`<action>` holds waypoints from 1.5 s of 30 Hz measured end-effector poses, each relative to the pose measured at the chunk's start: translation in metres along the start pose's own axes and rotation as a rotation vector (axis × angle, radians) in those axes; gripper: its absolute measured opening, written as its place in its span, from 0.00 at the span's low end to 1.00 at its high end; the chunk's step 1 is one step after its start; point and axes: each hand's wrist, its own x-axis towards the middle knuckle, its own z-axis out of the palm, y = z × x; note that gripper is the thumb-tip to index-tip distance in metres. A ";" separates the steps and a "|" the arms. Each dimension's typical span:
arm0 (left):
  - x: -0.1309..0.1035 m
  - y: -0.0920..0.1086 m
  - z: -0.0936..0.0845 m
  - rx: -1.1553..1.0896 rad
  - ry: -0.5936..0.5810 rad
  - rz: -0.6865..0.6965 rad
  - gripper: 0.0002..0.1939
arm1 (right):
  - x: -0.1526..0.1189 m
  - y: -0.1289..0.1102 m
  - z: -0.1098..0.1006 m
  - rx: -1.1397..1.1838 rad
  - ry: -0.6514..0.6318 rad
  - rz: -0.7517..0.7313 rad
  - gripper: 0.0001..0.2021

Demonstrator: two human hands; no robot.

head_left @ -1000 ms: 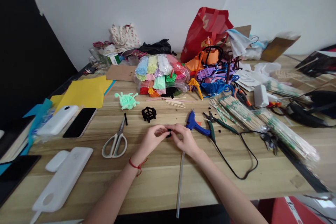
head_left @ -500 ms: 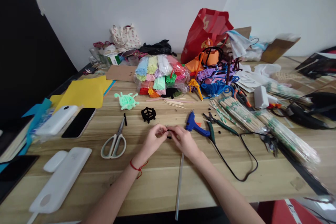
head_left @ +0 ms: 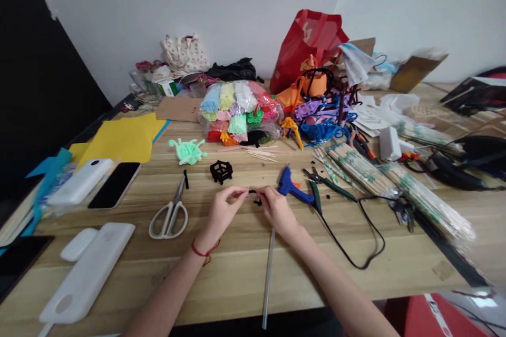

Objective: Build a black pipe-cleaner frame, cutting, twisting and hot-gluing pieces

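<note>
Between the fingertips of my two hands a short black pipe cleaner (head_left: 252,191) is stretched, slightly curved. My left hand (head_left: 222,212) pinches its left end, and my right hand (head_left: 277,214) pinches the right one. Another small black bit (head_left: 258,202) shows just below, beside the right fingers; whether it joins the held piece I cannot tell. Beyond my left hand sits a black openwork pipe-cleaner frame (head_left: 221,171). A blue glue gun (head_left: 292,187) lies right of my right hand, and a clear glue stick (head_left: 269,279) lies below that hand.
White-handled scissors (head_left: 169,219) and a short black strip (head_left: 186,179) lie to the left, near a green fuzzy shape (head_left: 188,151). Bagged pipe cleaners (head_left: 237,125) are at the back. Green-handled pliers (head_left: 336,187), a black cable (head_left: 382,245) and packed wooden sticks (head_left: 358,168) occupy the right.
My hands have drawn slightly apart, so more of the black pipe cleaner shows between the fingertips. The whole view has shifted a little.
</note>
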 end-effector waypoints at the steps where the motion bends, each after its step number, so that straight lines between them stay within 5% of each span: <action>1: 0.000 0.000 0.000 0.010 0.001 0.003 0.09 | 0.000 0.001 0.000 0.013 0.015 0.013 0.09; 10: -0.001 0.009 -0.001 0.084 0.014 0.018 0.06 | 0.001 0.000 0.001 0.097 0.065 0.069 0.08; 21: -0.015 0.023 0.013 0.223 0.077 0.261 0.03 | 0.001 -0.008 0.004 0.397 0.190 0.283 0.10; 34: -0.008 0.012 0.004 0.139 0.170 0.026 0.06 | 0.007 -0.014 -0.001 0.829 0.029 0.415 0.14; 39: -0.006 0.008 0.002 0.105 0.109 0.039 0.06 | 0.006 -0.014 -0.003 0.762 0.014 0.428 0.15; 45: -0.002 0.007 -0.004 0.156 0.043 0.082 0.06 | 0.003 -0.014 -0.005 0.444 0.039 0.267 0.09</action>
